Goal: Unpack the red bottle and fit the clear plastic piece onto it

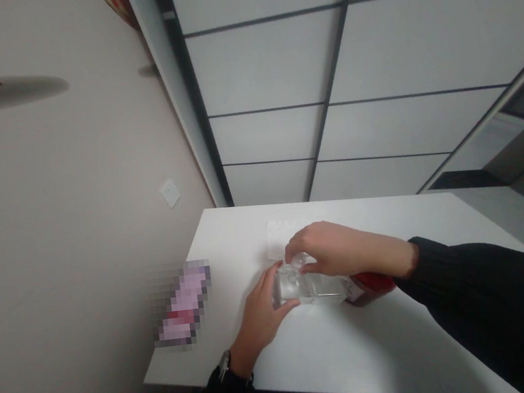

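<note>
My left hand (pixel 262 303) grips the left end of a clear rectangular container (pixel 322 289), thumb at its near side and fingers at its far side. Over that same end, my right hand (pixel 317 247) curls its fingers around a small clear round piece (pixel 299 260). Whether this piece is joined to the container cannot be made out. A red object with a pale label (pixel 369 286) lies at the container's right, partly covered by my right forearm. Behind my right hand is a flat whitish sheet or tray (pixel 276 236), partly hidden.
All this is on a white table (pixel 219 239). A blurred-out pink and purple item (pixel 184 306) sits at its left edge, by a wall with a socket (pixel 169 194). White panelled doors (pixel 268 132) rise behind the table's far edge.
</note>
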